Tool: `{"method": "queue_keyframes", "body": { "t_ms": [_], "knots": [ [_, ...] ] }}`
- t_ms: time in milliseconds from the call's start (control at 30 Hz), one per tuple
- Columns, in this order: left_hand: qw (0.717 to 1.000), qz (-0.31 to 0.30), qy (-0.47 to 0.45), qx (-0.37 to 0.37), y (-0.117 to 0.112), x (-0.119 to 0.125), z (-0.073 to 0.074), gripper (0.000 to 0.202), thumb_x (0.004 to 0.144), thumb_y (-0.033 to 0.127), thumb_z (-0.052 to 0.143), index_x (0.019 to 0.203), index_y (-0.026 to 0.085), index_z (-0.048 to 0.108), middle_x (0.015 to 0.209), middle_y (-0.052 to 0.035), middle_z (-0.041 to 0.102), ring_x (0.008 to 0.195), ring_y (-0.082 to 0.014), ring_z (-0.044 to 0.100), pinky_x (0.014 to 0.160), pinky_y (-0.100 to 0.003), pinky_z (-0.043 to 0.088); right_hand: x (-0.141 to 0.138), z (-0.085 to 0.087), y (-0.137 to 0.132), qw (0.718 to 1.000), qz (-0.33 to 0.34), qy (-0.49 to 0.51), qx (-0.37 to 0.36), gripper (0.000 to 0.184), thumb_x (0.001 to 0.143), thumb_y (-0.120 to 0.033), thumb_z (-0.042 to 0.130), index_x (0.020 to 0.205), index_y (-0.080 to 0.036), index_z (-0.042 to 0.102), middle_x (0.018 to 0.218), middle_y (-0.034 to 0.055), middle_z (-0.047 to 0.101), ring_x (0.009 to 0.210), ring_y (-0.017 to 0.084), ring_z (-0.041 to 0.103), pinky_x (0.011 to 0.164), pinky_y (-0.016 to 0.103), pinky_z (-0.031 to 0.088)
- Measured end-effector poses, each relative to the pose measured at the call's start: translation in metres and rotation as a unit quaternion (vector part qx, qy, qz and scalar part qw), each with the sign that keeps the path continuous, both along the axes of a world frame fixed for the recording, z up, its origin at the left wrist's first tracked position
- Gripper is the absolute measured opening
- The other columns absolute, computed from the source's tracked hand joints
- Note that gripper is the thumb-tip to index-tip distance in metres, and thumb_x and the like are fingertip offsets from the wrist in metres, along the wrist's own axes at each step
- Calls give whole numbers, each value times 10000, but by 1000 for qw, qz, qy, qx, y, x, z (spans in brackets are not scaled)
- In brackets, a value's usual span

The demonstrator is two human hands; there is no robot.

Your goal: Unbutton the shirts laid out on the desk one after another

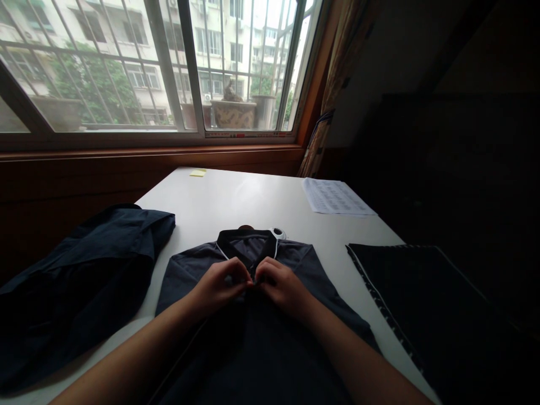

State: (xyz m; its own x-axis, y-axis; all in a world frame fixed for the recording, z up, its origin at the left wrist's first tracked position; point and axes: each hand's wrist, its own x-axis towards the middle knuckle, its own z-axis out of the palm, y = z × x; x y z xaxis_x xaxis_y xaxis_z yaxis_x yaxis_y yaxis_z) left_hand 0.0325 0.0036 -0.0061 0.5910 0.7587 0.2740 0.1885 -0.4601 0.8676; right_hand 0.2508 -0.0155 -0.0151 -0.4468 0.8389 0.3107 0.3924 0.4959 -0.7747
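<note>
Shirt (304,256) lies flat, front up, on the table (236,197), collar (247,237) pointing away from the person. Left hand (221,287) and right hand (280,284) both pinch its front opening just under the collar, fingertips meeting. Probably goes best with both edges lined up and the fabric flat. Dark garment (84,270) to the left, dark cloth (422,304) to the right, paper (335,197) beyond.

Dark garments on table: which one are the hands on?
The middle shirt, white-piped collar: left hand and right hand pinch its placket. The crumpled shirt and folded garment lie untouched.
</note>
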Motion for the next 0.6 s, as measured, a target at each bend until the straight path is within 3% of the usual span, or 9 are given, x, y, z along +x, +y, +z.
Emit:
{"method": "queue_keyframes", "body": {
  "t_ms": [67, 233, 333, 467, 600],
  "knots": [
    [1000, 3, -10, 14, 2, 0, 2, 86, 903, 201, 593, 960, 156, 637, 949, -71, 669, 800, -157, 612, 709, -260, 486, 1, 0, -1, 1000, -11, 1, 4, 203, 797, -29, 608, 854, -224, 600, 904, 2, 573, 819, 154, 574, 754, 276, 467],
    [997, -30, 35, 58, 6, 0, -4, 292, 867, 139, 580, 1147, 195, 640, 1174, -102, 611, 862, -168, 606, 763, -279, 512, 2, -3, 0, 999, -38, 31, 13, 151, 832, -81, 607, 848, -231, 617, 900, 9, 582, 811, 158, 581, 755, 280, 479],
    [991, -26, 83, 101, 8, 1, -11, 264, 891, 130, 546, 1107, 210, 675, 1071, -88, 643, 949, -204, 600, 836, -306, 496, 3, -3, 0, 998, -42, 42, 13, 123, 851, -115, 617, 851, -237, 637, 890, 9, 592, 809, 160, 591, 751, 283, 490],
    [987, 3, 105, 118, 10, 0, -13, 167, 919, 157, 528, 953, 193, 687, 936, -57, 613, 800, -164, 588, 711, -258, 464, 3, -1, -1, 996, -55, 66, 12, 105, 844, -136, 658, 851, -240, 659, 890, 8, 610, 822, 163, 608, 770, 288, 500],
    [985, 28, 118, 126, 9, -1, -10, 151, 830, 91, 561, 900, 186, 655, 898, -29, 571, 722, -134, 551, 630, -230, 413, 3, 0, -1, 994, -64, 82, 20, 100, 840, -139, 664, 843, -239, 669, 881, 11, 615, 817, 165, 615, 763, 288, 504]
  ]
}}
